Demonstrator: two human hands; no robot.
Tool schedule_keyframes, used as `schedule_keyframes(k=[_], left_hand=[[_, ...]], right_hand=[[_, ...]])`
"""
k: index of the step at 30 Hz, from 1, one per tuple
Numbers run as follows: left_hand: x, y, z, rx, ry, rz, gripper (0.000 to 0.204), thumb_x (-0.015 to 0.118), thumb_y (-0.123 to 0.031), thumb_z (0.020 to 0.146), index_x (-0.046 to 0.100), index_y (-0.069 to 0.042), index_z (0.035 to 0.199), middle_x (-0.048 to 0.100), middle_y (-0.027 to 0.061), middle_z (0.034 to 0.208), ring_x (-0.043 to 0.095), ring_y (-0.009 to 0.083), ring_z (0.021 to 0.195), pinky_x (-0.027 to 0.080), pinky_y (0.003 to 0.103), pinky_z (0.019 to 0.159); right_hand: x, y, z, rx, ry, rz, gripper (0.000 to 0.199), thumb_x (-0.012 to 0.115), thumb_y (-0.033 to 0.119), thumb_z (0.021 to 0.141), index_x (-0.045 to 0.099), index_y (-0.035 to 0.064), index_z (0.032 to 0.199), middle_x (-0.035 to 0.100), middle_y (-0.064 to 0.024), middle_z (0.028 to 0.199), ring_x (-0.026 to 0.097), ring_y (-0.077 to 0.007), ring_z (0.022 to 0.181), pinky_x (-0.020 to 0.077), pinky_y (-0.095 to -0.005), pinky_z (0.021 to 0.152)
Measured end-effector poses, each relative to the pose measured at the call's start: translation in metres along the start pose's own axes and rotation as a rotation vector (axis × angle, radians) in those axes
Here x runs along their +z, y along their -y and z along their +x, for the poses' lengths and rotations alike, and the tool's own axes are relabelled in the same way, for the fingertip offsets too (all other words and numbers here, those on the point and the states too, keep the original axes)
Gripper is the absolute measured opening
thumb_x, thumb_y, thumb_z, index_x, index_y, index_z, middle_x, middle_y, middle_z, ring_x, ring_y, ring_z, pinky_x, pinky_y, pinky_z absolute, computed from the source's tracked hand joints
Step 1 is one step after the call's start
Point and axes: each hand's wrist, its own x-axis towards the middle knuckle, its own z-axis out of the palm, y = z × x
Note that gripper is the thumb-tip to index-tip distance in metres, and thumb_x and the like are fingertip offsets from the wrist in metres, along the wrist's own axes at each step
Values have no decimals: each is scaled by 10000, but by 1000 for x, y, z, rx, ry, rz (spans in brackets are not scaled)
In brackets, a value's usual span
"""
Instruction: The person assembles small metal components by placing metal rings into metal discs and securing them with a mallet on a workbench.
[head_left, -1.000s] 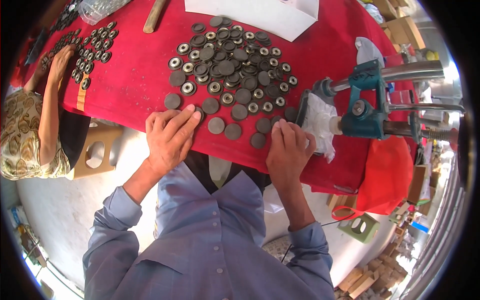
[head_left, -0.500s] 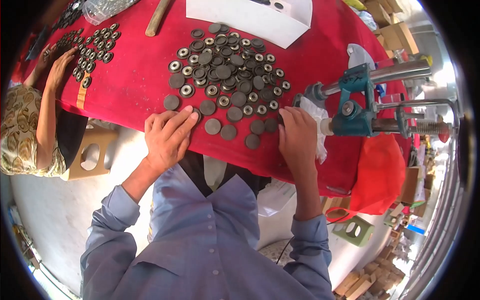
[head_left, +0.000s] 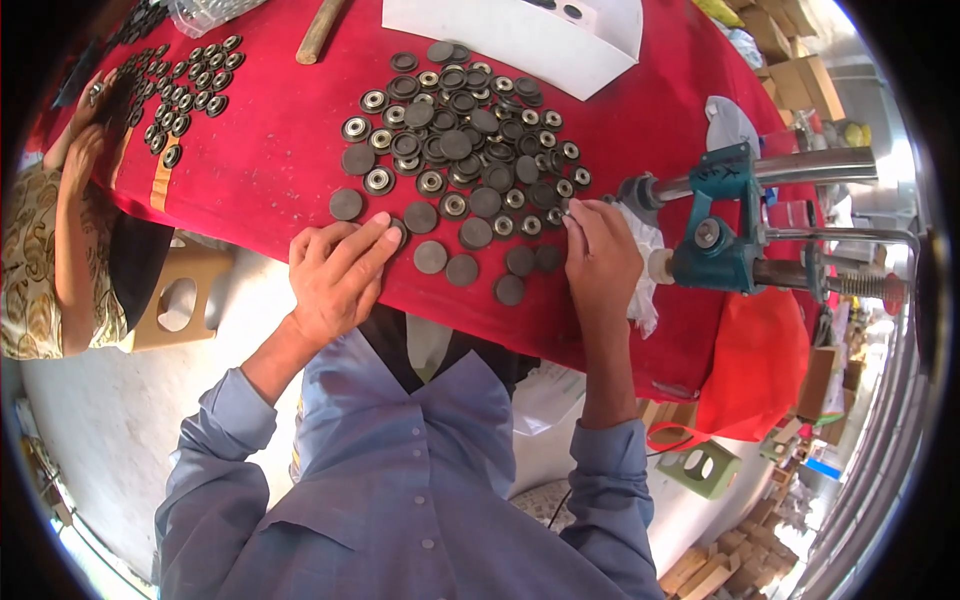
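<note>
Round dark discs (head_left: 455, 145), several with silvery metal centres, lie heaped on the red-covered table. My left hand (head_left: 340, 270) rests at the table's near edge, fingers stretched out together. Its fingertips touch a dark disc (head_left: 399, 232) that is partly covered. At the heap's right side, my right hand (head_left: 605, 250) has its fingers bent and drawn together. Whatever they may grip is hidden. Loose plain discs (head_left: 462, 269) lie on the cloth between my hands.
A teal metal press (head_left: 715, 225) stands close right of my right hand, near crumpled white plastic (head_left: 645, 270). Behind the heap are a white box (head_left: 520, 40) and a wooden stick (head_left: 320, 32). Another person's hands (head_left: 82, 150) are beside more metal-centred discs at left.
My right hand has shifted slightly right and its fingers have bent inward. My left hand stays in place. At left, the other person's near hand has drawn back from the discs.
</note>
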Motion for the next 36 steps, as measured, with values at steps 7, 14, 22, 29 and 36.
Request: schedule_keyframes(k=[7, 14, 22, 29, 36], left_hand=[[1, 3, 0, 27, -21, 40, 561, 721, -130, 795, 724, -125, 1356, 708, 43, 1386, 655, 236, 1046, 449, 392, 914], [1, 1, 0, 21, -21, 31, 557, 726, -122, 797, 725, -122, 1353, 711, 45, 1373, 657, 240, 1049, 451, 396, 916], [0, 1, -1, 15, -17, 5, 576, 747, -94, 804, 702, -109, 1378, 694, 58, 1399, 654, 254, 1062, 453, 409, 932], [-11, -6, -2, -9, 70, 5, 546, 729, -208, 876, 683, -97, 1408, 648, 78, 1478, 624, 277, 1138, 434, 448, 970], [-7, -2, -5, 42, 101, 25, 581, 694, -202, 857, 673, -74, 1424, 634, 113, 1491, 611, 316, 1184, 422, 493, 1002]], right_hand=[[1, 2, -3, -21, 134, 33, 222, 721, 27, 932, 772, 32, 1149, 743, -124, 1092, 730, -328, 996, 594, -411, 848], [-6, 5, -15, -100, 205, -82, 285, 658, -2, 936, 750, 7, 1206, 726, -142, 1201, 710, -345, 1058, 581, -446, 901], [-12, 13, -16, -205, 177, -228, 356, 664, 5, 898, 724, 6, 1250, 721, -127, 1166, 685, -333, 1082, 534, -441, 897], [4, 25, 27, 2, 165, 90, 337, 794, 145, 902, 731, 93, 1229, 704, -81, 1057, 664, -311, 996, 469, -472, 866], [23, 16, 21, 140, 192, 204, 415, 869, 145, 828, 705, 81, 1204, 682, -92, 1075, 655, -319, 957, 476, -462, 825]])
